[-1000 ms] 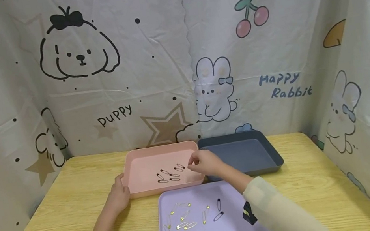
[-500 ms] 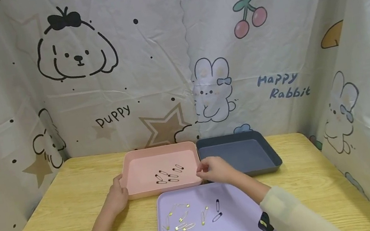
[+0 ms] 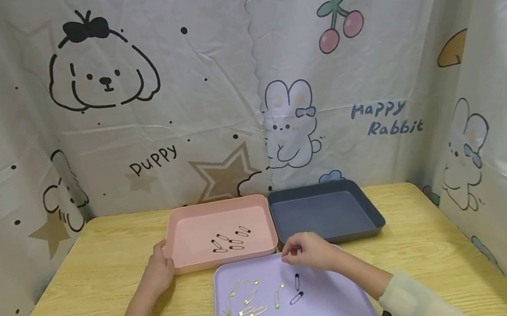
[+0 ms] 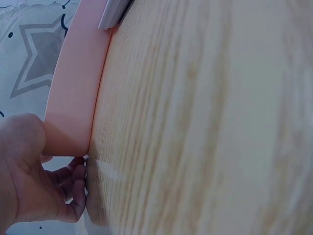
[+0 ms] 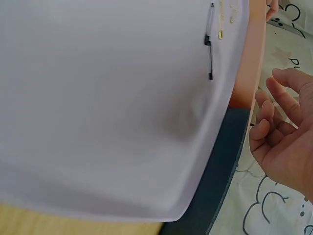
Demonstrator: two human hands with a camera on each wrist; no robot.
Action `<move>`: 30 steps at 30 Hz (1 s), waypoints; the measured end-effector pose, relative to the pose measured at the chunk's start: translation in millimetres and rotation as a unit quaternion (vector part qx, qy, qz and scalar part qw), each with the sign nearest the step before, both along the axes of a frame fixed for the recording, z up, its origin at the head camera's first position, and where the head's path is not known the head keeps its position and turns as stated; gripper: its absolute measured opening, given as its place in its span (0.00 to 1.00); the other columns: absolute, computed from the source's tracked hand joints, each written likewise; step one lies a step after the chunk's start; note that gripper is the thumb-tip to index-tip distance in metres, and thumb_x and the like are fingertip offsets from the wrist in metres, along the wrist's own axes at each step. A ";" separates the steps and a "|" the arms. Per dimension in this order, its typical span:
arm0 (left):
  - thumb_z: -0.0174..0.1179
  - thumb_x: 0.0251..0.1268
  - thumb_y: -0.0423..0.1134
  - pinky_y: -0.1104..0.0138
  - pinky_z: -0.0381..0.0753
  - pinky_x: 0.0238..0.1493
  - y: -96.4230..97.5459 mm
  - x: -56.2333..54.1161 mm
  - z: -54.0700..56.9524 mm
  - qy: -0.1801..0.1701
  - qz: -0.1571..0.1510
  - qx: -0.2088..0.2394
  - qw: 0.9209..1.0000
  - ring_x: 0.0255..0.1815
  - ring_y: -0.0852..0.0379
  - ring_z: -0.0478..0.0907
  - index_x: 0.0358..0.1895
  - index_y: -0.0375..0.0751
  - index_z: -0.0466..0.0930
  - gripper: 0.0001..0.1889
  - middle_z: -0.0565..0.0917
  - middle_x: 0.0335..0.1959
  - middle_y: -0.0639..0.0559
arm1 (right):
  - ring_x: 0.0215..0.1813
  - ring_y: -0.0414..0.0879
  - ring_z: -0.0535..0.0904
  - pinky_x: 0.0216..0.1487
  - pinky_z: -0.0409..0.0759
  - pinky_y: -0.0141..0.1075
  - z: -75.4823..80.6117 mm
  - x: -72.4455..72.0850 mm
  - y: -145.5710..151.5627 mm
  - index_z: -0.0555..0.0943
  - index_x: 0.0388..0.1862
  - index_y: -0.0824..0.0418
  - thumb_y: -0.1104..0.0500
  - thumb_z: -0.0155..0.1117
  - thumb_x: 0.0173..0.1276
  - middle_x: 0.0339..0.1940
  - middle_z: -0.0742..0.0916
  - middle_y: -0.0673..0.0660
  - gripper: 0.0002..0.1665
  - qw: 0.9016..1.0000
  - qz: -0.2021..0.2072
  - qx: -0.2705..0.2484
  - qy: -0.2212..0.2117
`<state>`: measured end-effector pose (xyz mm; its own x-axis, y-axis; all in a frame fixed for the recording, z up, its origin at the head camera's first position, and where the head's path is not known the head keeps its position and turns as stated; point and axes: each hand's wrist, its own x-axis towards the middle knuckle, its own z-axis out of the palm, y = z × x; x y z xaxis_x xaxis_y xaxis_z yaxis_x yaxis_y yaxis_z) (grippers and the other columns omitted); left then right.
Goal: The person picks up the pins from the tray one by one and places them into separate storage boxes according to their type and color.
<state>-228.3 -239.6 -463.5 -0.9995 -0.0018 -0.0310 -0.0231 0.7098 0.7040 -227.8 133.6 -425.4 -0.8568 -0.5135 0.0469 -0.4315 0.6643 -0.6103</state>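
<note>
My left hand (image 3: pixel 159 273) holds the left end of the pink tray (image 3: pixel 225 263). In the left wrist view its thumb side reaches the rim, and the other fingers (image 4: pixel 77 198) curl low beside the tray's end wall. Several black-headed safety pins (image 3: pixel 235 241) lie in that tray. Over the far edge of the lilac tray (image 3: pixel 325 305) is my right hand (image 3: pixel 314 250), its fingers loosely bent with nothing visible between them. Below it on the lilac tray lie two black safety pins (image 3: pixel 296 298), one upright in view, one slanted. Several gold safety pins (image 3: pixel 258 311) are spread to their left.
A dark blue tray (image 3: pixel 322 210) stands right of the pink one, the two side by side behind the lilac tray. All rest on a wood-grain table (image 3: pixel 429 246). A printed curtain (image 3: pixel 206 105) closes off the back and sides.
My right hand has drawn back from above the pink tray, moving right and toward me to the lilac tray's far edge. The left hand stays at the pink tray.
</note>
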 end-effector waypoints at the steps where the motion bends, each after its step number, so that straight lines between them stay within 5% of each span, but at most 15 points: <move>1: 0.32 0.66 0.32 0.65 0.67 0.23 -0.3 0.2 -0.1 -0.002 0.001 -0.002 1.000 0.15 0.59 0.61 0.69 0.23 0.40 0.29 0.65 0.25 0.47 | 0.28 0.38 0.69 0.28 0.69 0.29 -1.1 1.6 1.5 0.83 0.32 0.52 0.55 0.64 0.61 0.24 0.77 0.44 0.03 1.000 0.002 0.001 -0.001; 18: 0.32 0.67 0.32 0.67 0.66 0.19 0.0 0.1 2.3 -0.015 -0.004 -0.003 1.000 0.15 0.60 0.60 0.70 0.25 0.38 0.30 0.66 0.25 0.48 | 0.26 0.33 0.68 0.28 0.68 0.27 -29.1 6.0 26.6 0.82 0.29 0.58 0.63 0.66 0.55 0.22 0.77 0.45 0.02 1.000 0.017 0.001 -0.010; 30: 0.31 0.67 0.32 0.71 0.63 0.16 0.9 0.9 3.2 -0.011 -0.009 -0.005 1.000 0.13 0.62 0.58 0.70 0.24 0.38 0.30 0.64 0.18 0.53 | 0.24 0.31 0.66 0.28 0.67 0.26 -31.1 5.8 21.3 0.83 0.27 0.54 0.61 0.67 0.54 0.19 0.75 0.41 0.02 0.997 0.057 0.051 0.015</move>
<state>-227.4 -238.7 -460.3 -0.9984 0.0162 -0.0535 -0.0257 0.7176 0.6960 -222.0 154.9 -456.4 -0.7915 -0.6110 0.0146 -0.5250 0.6674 -0.5282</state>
